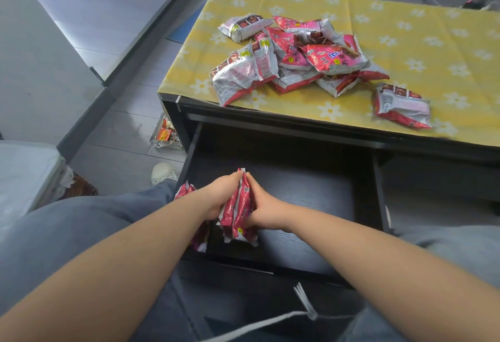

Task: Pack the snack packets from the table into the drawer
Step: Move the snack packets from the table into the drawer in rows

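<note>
Both hands down inside the open drawer (311,201), toward its left end. Left hand (221,195) and right hand (266,210) pressed against opposite sides of a small bundle of red packets (238,214), standing on edge on the drawer floor; left grip curled shut over the bundle's left side, right grip closed on its right side, fingers wrapped around the wrappers. More red packets (186,190) just left of the bundle, against the drawer's left wall, partly hidden under the left forearm. Rest of the drawer floor, right of the hands, dark and bare. Beyond the drawer, on the yellow flowered tabletop (405,30), a loose pile of red-and-silver packets (292,54) heaped near the front left corner. One single packet (401,107) lying apart, right of the pile, near the front edge above the drawer. Left of the drawer, on the floor, a glass dish (165,136) holding small wrapped items.
</note>
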### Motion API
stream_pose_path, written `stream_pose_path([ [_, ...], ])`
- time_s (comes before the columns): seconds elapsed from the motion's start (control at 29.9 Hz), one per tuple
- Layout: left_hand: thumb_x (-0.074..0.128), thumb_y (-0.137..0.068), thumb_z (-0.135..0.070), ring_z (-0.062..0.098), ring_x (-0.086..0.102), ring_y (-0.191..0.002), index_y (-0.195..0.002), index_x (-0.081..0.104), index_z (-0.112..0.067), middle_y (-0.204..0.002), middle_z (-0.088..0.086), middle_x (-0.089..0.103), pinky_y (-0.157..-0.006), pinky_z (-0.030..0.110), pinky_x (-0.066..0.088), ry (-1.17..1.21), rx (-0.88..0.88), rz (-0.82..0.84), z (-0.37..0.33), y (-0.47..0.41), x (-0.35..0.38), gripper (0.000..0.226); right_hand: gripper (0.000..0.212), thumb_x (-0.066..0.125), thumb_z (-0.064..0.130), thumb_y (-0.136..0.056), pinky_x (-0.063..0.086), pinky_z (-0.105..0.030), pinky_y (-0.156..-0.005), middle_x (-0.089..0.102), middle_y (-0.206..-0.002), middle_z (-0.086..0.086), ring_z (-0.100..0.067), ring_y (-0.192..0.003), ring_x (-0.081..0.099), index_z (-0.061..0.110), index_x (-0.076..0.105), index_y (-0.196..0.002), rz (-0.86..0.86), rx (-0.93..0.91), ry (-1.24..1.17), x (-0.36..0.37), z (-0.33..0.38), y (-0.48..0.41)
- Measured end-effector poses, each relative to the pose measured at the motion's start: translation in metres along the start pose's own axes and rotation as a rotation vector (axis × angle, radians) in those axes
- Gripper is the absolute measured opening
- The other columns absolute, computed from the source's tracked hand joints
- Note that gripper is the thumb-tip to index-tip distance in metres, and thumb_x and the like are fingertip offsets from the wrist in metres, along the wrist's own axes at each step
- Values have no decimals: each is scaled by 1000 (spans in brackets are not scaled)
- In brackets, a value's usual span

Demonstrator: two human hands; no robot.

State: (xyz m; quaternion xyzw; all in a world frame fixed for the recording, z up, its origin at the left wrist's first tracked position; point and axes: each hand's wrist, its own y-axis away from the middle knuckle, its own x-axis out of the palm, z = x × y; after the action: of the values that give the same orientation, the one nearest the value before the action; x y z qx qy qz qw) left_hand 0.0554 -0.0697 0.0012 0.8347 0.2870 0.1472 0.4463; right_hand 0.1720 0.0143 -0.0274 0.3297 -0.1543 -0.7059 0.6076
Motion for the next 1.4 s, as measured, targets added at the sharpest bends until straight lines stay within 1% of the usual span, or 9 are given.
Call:
stream_pose_path([
  [0.27, 36, -107, -47, 36, 66, -116, -129, 66, -6, -124, 19, 71, -105, 47, 51, -418, -197, -52, 11, 2, -5, 55, 125, 79, 5, -77, 54, -41, -104, 59, -133, -11, -24, -123, 59, 36, -9, -161, 75, -6, 43, 32, -17, -5],
  [0.47, 41, -105, -32, 30, 65, -116, -126, 65, -5, -124, 15, 68, -98, 37, 51, -1181, 114, -251, 7, -2, -19, 42, 128, 74, -4, -79, 53, -42, -103, 39, -158, -14, -34, -133, 54, 35, -15, -162, 71, -1, -2, 45, -13, -19],
  [0.57, 49, -102, -35, 30, 65, -116, -123, 65, -9, -121, 13, 68, -96, 36, 48, -1283, 121, -309, 9, -7, -29, 38, 126, 79, -4, -77, 57, -24, -65, 32, -161, -14, -22, -98, 62, 29, -6, -164, 95, -25, -25, 60, -11, -28],
  [0.64, 55, -99, -40, 33, 66, -113, -119, 67, -10, -114, 13, 68, -90, 37, 50, -1335, 164, -368, 7, -11, -34, 38, 119, 80, 1, -77, 45, -12, -49, 21, -165, -16, -27, -98, 62, 26, 3, -164, 66, -46, -34, 72, -10, -34],
  [0.77, 62, -91, -41, 35, 69, -104, -112, 68, -13, -103, 11, 67, -86, 40, 56, -1380, 194, -430, 6, -19, -41, 35, 118, 77, 4, -77, 53, -30, -81, 0, -165, -9, -39, -144, 39, 30, 2, -164, -7, -39, -63, 87, -10, -39],
  [1.0, 60, -93, -45, 31, 70, -97, -113, 68, -15, -93, 7, 63, -86, 38, 59, -1380, 199, -399, 7, -24, -42, 38, 126, 88, 9, -72, 64, -47, -75, 1, -162, -2, -32, -109, 66, 34, 3, -162, 35, 17, -97, 85, -8, -34],
  [1.17, 57, -94, -45, 27, 62, -87, -116, 66, -13, -94, 7, 61, -73, 36, 49, -1368, 190, -400, 9, -19, -43, 39, 121, 85, 12, -74, 54, -42, -101, -2, -166, -9, -36, -142, 43, 30, 4, -162, 57, 43, -42, 84, -8, -36],
  [1.3, 55, -94, -49, 31, 66, -105, -122, 64, -16, -111, 10, 67, -80, 40, 50, -1358, 155, -428, 5, -10, -38, 44, 112, 73, 15, -68, 62, -48, -78, 19, -158, -5, -36, -119, 62, 38, 12, -159, 33, 62, -46, 77, -5, -33],
  [1.4, 53, -96, -48, 27, 65, -98, -126, 61, -18, -107, 7, 65, -74, 38, 48, -1370, 185, -451, 3, -4, -35, 43, 111, 69, 13, -74, 48, -46, -108, 10, -168, -14, -36, -152, 29, 45, 6, -161, -26, 57, 5, 66, -7, -30],
])
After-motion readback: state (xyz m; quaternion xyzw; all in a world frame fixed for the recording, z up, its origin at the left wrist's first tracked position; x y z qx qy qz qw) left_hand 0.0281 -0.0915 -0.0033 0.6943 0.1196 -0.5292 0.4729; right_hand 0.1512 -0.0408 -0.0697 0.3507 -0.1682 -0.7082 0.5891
